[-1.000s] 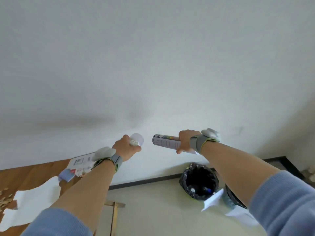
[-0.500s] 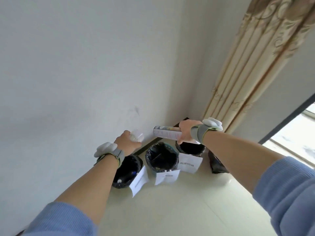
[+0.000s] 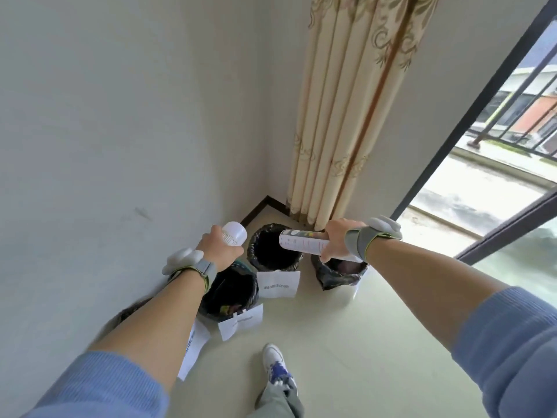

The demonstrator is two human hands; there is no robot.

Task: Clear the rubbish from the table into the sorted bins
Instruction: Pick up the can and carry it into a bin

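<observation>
My left hand [image 3: 217,249] grips a white light bulb [image 3: 233,233], held above the near-left black-lined bin [image 3: 230,292]. My right hand [image 3: 337,238] grips a printed spray can [image 3: 301,241] lying level, its free end over the middle bin [image 3: 272,248] and its held end over the right bin [image 3: 339,271]. Each bin is lined with a black bag. White paper labels [image 3: 278,285] hang on their fronts. A further bin at the far left is mostly hidden behind my left forearm.
The bins stand in a room corner, white wall to the left, a beige curtain [image 3: 346,116] behind, a dark-framed glass door [image 3: 482,122] to the right. My foot in a white shoe [image 3: 275,366] is on the pale floor in front of the bins.
The view has swung from the table edge and wall down to the bins in the corner. Both hands keep their objects and now hang over the bins, closer than before.
</observation>
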